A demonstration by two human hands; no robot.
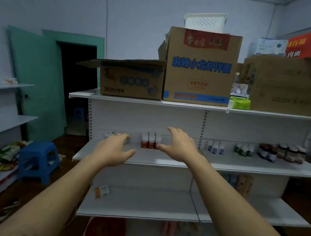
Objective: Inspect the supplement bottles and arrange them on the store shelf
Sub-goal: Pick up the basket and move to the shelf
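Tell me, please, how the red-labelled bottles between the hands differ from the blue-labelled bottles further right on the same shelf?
The red-labelled bottles are red-brown under white caps; the blue-labelled bottles are white with blue labels. The red-labelled bottles stand in the left bay, beside the thumb of the right hand; the blue-labelled bottles stand in the right bay, away from either hand. Both groups stand upright on the middle shelf.

Top shelf (130,99): cardboard boxes (199,69) in a row, a green pack (240,103) between two.
Middle shelf (240,166): red-labelled bottles (150,143) in the centre; blue-labelled bottles (214,147), green-labelled bottles (243,150) and dark bottles (267,153) grouped to the right.
Lower shelf (144,204): small orange-and-white box (101,190).
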